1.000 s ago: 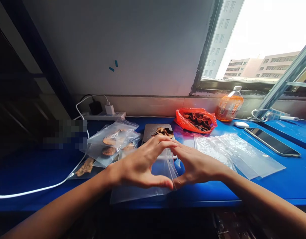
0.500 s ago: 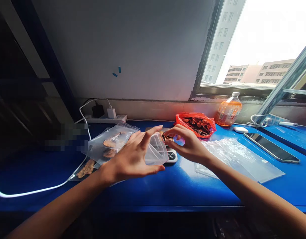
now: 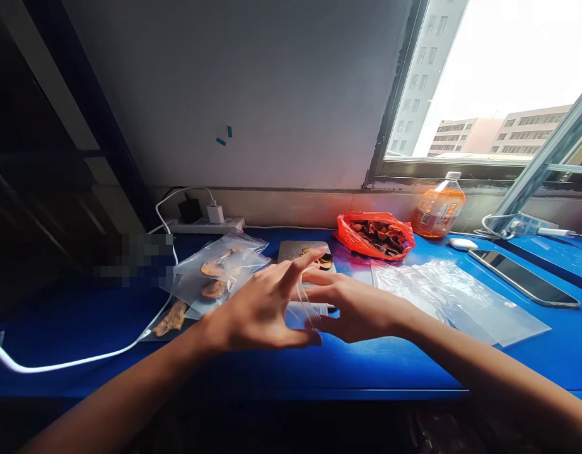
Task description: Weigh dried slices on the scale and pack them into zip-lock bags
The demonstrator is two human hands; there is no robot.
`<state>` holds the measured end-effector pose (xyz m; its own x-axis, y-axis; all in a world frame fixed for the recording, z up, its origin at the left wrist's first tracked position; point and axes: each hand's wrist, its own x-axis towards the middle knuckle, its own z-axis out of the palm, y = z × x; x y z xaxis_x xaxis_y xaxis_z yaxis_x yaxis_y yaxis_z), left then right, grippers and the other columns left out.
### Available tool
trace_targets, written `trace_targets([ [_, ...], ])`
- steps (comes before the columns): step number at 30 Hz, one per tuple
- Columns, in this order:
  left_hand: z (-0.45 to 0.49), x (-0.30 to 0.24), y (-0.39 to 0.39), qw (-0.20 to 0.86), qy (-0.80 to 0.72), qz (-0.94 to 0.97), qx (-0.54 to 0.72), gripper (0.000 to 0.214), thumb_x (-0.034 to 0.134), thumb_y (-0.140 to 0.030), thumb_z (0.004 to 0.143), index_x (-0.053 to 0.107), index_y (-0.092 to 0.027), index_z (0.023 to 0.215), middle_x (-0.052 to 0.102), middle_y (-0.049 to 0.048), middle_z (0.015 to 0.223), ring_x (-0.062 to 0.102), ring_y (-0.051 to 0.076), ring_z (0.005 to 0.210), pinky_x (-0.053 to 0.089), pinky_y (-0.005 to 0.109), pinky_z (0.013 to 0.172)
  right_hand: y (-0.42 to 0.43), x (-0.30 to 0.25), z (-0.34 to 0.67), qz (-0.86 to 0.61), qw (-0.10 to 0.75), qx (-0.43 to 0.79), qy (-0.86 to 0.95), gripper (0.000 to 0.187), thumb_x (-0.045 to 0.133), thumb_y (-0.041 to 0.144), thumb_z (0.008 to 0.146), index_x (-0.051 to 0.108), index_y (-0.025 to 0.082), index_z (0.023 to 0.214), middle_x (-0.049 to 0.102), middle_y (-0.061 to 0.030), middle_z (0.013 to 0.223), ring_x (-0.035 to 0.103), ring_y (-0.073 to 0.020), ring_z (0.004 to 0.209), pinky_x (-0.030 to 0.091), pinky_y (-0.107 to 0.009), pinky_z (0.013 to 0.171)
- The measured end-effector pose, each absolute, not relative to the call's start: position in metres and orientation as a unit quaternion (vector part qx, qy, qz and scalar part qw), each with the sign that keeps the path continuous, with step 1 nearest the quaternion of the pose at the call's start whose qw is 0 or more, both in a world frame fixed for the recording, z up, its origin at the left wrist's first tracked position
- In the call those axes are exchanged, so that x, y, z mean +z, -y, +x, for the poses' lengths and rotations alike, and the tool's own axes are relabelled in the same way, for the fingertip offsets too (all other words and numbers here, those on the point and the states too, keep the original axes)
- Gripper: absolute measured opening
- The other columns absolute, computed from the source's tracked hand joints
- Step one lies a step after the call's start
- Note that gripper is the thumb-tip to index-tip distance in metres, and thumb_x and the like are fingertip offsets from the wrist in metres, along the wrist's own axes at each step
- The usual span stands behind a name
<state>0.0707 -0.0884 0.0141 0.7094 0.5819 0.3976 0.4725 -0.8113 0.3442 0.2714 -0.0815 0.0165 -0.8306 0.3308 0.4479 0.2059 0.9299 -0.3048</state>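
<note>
Between my two hands is a clear zip-lock bag, its mouth turned to the right. My left hand holds the bag, with the thumb below and the fingers above. At the bag's mouth, the fingers of my right hand take hold of the rim; their tips are partly hidden. Just behind the hands stands a small scale with brown dried pieces on its plate. To the left lie filled clear bags with brown dried slices inside.
A red plastic bag full of dark dried pieces sits beyond the scale. Flat clear bags, a phone, a white case and an orange drink bottle are to the right. A white cable crosses the left side.
My right hand has come down and toward me from beside the scale to the bag's mouth. The scale's plate and the pieces on it show more now.
</note>
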Motion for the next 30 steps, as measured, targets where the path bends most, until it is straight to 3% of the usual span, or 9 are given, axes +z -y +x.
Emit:
trace_targets([
  [4, 0.058, 0.022, 0.077, 0.158, -0.339, 0.878, 0.299, 0.105, 0.079, -0.047, 0.067, 0.015, -0.033, 0.149, 0.051, 0.0122, 0.138, 0.057, 0.033, 0.119, 0.049, 0.05, 0.097, 0.058, 0.009, 0.277, -0.213, 0.435, 0.107, 0.868, 0.02, 0.049, 0.022, 0.091, 0.06, 0.02, 0.108, 0.064, -0.0094, 0.11, 0.059, -0.019, 0.105, 0.048, -0.035, 0.089],
  [6, 0.053, 0.023, 0.069, 0.173, -0.361, 0.849, 0.346, 0.103, 0.078, -0.046, 0.067, 0.016, -0.031, 0.148, 0.054, 0.0123, 0.133, 0.056, 0.033, 0.121, 0.047, 0.053, 0.1, 0.039, 0.002, 0.277, -0.313, 0.467, 0.064, 0.825, 0.026, 0.051, 0.031, 0.091, 0.057, 0.019, 0.113, 0.062, -0.0103, 0.109, 0.058, -0.0212, 0.104, 0.047, -0.038, 0.089],
  [9, 0.051, 0.021, 0.059, 0.203, -0.375, 0.809, 0.405, 0.101, 0.078, -0.046, 0.067, 0.019, -0.028, 0.147, 0.051, 0.0154, 0.135, 0.054, 0.035, 0.122, 0.047, 0.056, 0.099, 0.013, -0.012, 0.272, -0.396, 0.331, 0.022, 0.856, 0.053, 0.06, 0.053, 0.082, 0.055, 0.02, 0.122, 0.057, -0.0121, 0.119, 0.052, -0.0268, 0.108, 0.044, -0.044, 0.09],
  [11, 0.051, 0.019, 0.056, 0.229, -0.377, 0.79, 0.425, 0.099, 0.077, -0.046, 0.067, 0.021, -0.025, 0.146, 0.049, 0.0173, 0.136, 0.054, 0.036, 0.122, 0.047, 0.056, 0.097, 0.002, -0.018, 0.266, -0.423, 0.235, 0.003, 0.875, 0.054, 0.056, 0.063, 0.08, 0.06, 0.022, 0.115, 0.058, -0.0105, 0.114, 0.052, -0.0272, 0.103, 0.043, -0.043, 0.086],
  [13, 0.053, 0.018, 0.056, 0.244, -0.377, 0.781, 0.433, 0.098, 0.077, -0.047, 0.068, 0.022, -0.022, 0.145, 0.049, 0.0178, 0.135, 0.053, 0.036, 0.122, 0.047, 0.056, 0.097, -0.004, -0.019, 0.262, -0.452, 0.191, -0.018, 0.871, 0.046, 0.052, 0.06, 0.084, 0.064, 0.02, 0.104, 0.059, -0.0097, 0.105, 0.053, -0.0259, 0.098, 0.043, -0.04, 0.082],
  [18, 0.056, 0.017, 0.057, 0.239, -0.38, 0.781, 0.435, 0.094, 0.077, -0.048, 0.068, 0.025, -0.022, 0.142, 0.051, 0.0163, 0.132, 0.051, 0.035, 0.124, 0.044, 0.057, 0.1, -0.008, -0.012, 0.261, -0.454, 0.16, -0.043, 0.875, 0.036, 0.052, 0.049, 0.086, 0.064, 0.017, 0.097, 0.06, -0.0099, 0.101, 0.053, -0.0228, 0.094, 0.043, -0.033, 0.076],
  [30, 0.059, 0.008, 0.051, 0.259, -0.408, 0.771, 0.414, 0.088, 0.073, -0.05, 0.071, 0.026, -0.022, 0.14, 0.049, 0.0163, 0.133, 0.05, 0.034, 0.125, 0.04, 0.057, 0.103, -0.027, -0.006, 0.256, -0.396, 0.157, -0.076, 0.902, 0.031, 0.061, 0.045, 0.08, 0.064, 0.014, 0.085, 0.064, -0.0102, 0.087, 0.056, -0.0216, 0.087, 0.042, -0.032, 0.078],
])
